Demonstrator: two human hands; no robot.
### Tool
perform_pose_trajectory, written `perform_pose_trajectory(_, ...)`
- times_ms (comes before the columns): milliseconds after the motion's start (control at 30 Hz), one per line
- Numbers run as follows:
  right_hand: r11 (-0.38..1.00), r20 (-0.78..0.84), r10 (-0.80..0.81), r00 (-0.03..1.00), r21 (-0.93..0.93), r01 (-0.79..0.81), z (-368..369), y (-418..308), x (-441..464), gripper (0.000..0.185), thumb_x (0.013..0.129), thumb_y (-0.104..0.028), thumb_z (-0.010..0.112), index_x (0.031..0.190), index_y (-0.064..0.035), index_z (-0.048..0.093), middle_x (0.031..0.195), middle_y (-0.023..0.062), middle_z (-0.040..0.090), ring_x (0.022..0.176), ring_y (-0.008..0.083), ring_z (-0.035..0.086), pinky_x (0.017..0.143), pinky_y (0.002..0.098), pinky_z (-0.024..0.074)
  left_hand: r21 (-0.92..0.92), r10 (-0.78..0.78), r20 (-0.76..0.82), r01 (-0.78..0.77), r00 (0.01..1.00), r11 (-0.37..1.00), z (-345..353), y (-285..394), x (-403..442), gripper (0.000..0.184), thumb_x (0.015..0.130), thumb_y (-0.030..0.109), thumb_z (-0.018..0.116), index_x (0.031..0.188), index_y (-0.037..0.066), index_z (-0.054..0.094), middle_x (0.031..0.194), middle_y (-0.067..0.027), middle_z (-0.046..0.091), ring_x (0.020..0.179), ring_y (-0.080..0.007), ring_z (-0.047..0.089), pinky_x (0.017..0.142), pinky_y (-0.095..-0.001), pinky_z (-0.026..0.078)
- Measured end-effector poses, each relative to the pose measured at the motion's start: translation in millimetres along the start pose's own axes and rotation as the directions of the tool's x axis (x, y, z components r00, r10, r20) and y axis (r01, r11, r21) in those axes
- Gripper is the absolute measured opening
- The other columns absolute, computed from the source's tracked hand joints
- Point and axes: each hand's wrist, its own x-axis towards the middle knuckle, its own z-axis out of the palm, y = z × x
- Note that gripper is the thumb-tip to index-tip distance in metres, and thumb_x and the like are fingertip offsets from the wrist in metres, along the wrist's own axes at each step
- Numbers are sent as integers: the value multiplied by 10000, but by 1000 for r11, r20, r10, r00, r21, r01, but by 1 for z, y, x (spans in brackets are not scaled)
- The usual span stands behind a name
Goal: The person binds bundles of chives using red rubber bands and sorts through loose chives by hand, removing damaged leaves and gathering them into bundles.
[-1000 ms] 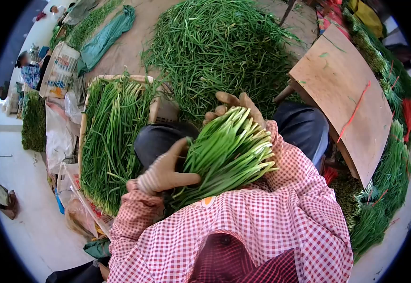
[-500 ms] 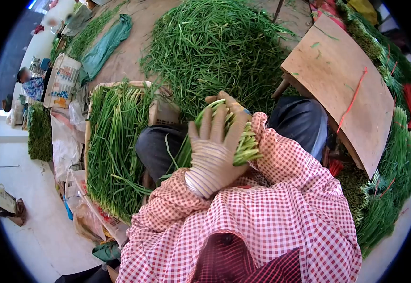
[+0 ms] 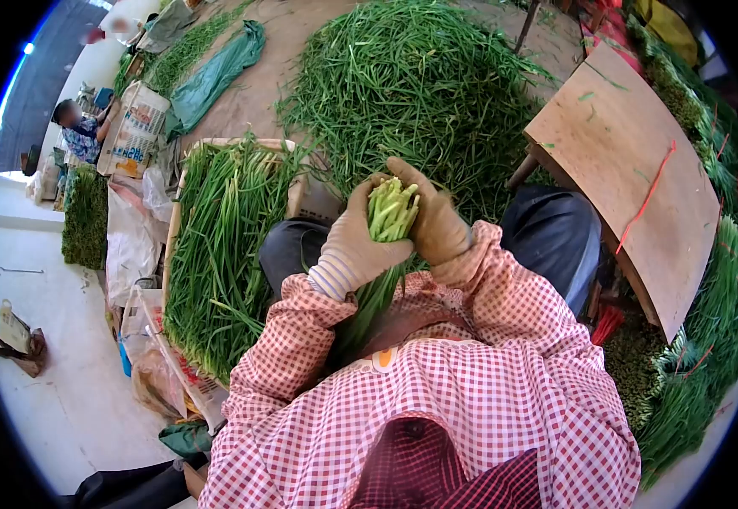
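A bunch of long green stalks, which look like garlic chives, is held upright in front of my chest, pale cut ends up and leaves hanging toward my lap. My left hand, in a striped knit glove, wraps round its left side with the thumb across the front. My right hand, in a tan glove, cups the right side, its fingers reaching behind the cut ends. The far fingertips of both hands are partly hidden by the bunch.
A big heap of loose green leaves lies ahead. At my left stands a crate of aligned stalks. A wooden board with a red tie is at my right, beside stacked bunches. Another person sits far left.
The bunch has turned from lying slanted to upright, cut ends up. My left hand has gone from lying flat over it to wrapping it. My right hand has come round its right side.
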Motion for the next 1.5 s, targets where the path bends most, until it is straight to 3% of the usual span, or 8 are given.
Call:
perform_pose_trajectory(67,975,75,-161,984,168,147,-3,17,-5,801,754,-176,744,1423,-60,320,1147,94,561,1042,192,556,937,322,465,528,305,151,-337,940,779,23,-33,9,927,633,260,775,1379,10,285,1140,-183,596,1091,-323,581,929,-361,469)
perform_pose_trajectory(367,956,-256,-178,950,-274,105,-6,-11,-10,303,808,-50,706,1047,-67,520,959,37,614,901,150,601,820,315,504,114,-1,193,-22,981,993,9,31,-10,990,640,325,764,1422,42,228,1228,-256,536,1151,-392,537,964,-409,445)
perform_pose_trajectory(700,638,-82,-770,633,-80,766,61,-226,43,272,848,-142,659,1088,-151,532,897,79,623,800,221,607,718,366,545,182,575,-612,-611,543,771,-106,5,-19,435,723,35,666,1129,-50,532,1209,-208,557,1139,-309,549,985,-398,416)
perform_pose_trajectory(900,269,-113,-212,971,-962,-53,-73,-109,132,320,804,53,600,1082,-104,585,865,44,607,713,109,584,593,212,516,42,766,-60,-765,640,643,-71,55,-42,209,744,-29,616,952,-10,603,965,-208,632,894,-241,634,769,-366,514)
perform_pose_trajectory(1000,557,-30,-261,965,-821,125,-5,-110,125,325,770,122,514,1052,-32,566,819,-26,513,709,40,509,599,170,436,-287,632,154,-577,760,764,-23,57,-40,306,816,98,650,1099,17,567,1116,-160,618,1007,-242,611,836,-316,483)
perform_pose_trajectory(1100,-253,567,-484,667,-820,514,26,-125,110,298,781,83,549,1050,-44,578,847,69,588,713,138,569,609,227,501,-752,226,603,450,765,482,2,53,-20,523,854,295,658,1243,-9,484,1240,-190,557,1123,-294,558,922,-360,457)
perform_pose_trajectory(1233,-1,658,-85,748,-751,660,57,-105,79,244,729,-81,717,938,-85,591,876,64,620,746,178,607,673,293,529,-800,120,571,583,812,-143,-2,71,-11,649,864,525,558,1238,1,481,1180,-168,552,1054,-290,553,899,-436,473)
perform_pose_trajectory(1500,526,796,416,439,-605,599,82,-30,7,361,747,-214,728,1048,-85,575,974,111,602,852,196,592,774,334,490,-961,114,277,275,954,36,-18,32,-24,593,824,438,611,1214,3,508,1126,-149,581,999,-274,581,854,-420,503)
